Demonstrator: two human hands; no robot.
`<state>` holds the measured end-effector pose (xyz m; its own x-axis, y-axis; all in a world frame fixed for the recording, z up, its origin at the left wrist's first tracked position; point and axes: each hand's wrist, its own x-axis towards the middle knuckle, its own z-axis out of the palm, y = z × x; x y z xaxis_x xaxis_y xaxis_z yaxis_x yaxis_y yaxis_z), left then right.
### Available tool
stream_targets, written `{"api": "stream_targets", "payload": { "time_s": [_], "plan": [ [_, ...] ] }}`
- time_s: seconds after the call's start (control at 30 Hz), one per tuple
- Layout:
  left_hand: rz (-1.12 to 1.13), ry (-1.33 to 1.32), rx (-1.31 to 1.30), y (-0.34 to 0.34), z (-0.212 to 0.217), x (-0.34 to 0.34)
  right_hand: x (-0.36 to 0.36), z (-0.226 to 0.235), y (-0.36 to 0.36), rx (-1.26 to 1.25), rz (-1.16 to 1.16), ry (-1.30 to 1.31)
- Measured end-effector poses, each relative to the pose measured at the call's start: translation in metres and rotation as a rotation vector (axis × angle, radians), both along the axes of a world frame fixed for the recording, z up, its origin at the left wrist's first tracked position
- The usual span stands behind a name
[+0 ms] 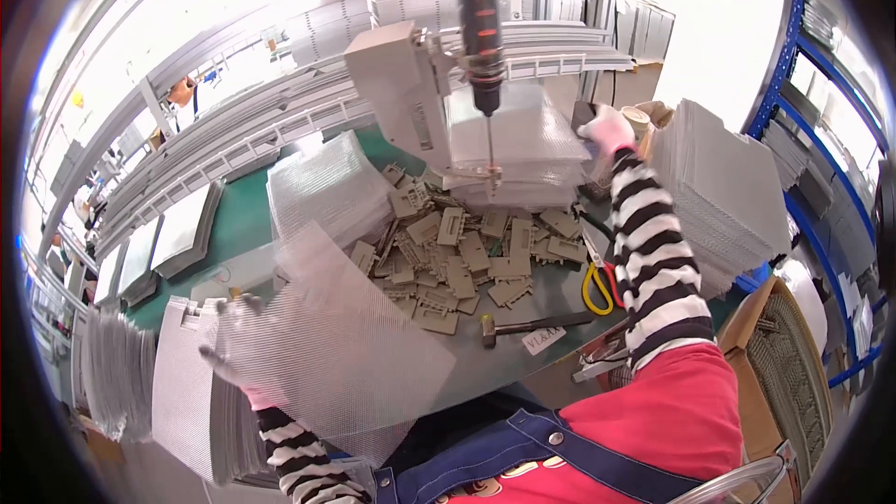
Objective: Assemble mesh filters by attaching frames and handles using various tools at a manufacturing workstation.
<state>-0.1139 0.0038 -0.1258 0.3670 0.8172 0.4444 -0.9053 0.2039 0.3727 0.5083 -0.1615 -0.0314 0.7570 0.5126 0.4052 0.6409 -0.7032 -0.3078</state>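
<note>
A: Mesh sheet (327, 355), translucent plastic, sat low and left in the view, lifted over the near edge of the green bench (238, 210). We judged it very light, thin and floppy, likely to sag or flutter if gripped at one corner only.

B: Agreed. Left hand (235, 355) was under or behind it, fingers spread apart against the sheet, seen only through the mesh. We couldn't tell whether a thumb pinched the edge.

A: Best hold, we thought, was along an edge with a flat open palm supporting it. The surface looked a bit slick.

B: Right hand (609, 131), white glove, reached far out to the stack of mesh sheets (518, 145) under the hanging orange electric screwdriver (479, 14). Fingers looked curled onto the stack's right edge; we couldn't say whether they actually gripped it.

A: Hard bits: the pile of grey plastic clips (467, 257) blurred together. The yellow-handled scissors (597, 285) were partly behind the striped sleeve (653, 261). The small hammer (532, 325) was clear.

B: Rim was blown out white, the shelves beyond unreadable.
</note>
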Motion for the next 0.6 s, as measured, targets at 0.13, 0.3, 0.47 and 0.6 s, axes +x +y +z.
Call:
{"api": "stream_targets", "payload": {
  "time_s": [0.13,0.3,0.47,0.6],
  "plan": [
    [0.323,0.297,-0.145,0.024,-0.049,-0.027,-0.002,0.01,-0.023,0.551,0.219,0.753],
    [0.173,0.28,-0.31,0.015,-0.036,-0.01,-0.072,-0.01,-0.053,1.144,0.416,0.785],
    [0.432,0.521,-0.126,0.027,-0.045,-0.03,-0.202,-0.012,-0.11,1.371,0.286,0.269],
    [0.361,0.376,-0.084,0.013,-0.025,-0.014,-0.218,0.006,-0.147,1.537,0.397,-0.119]
  ]
}}
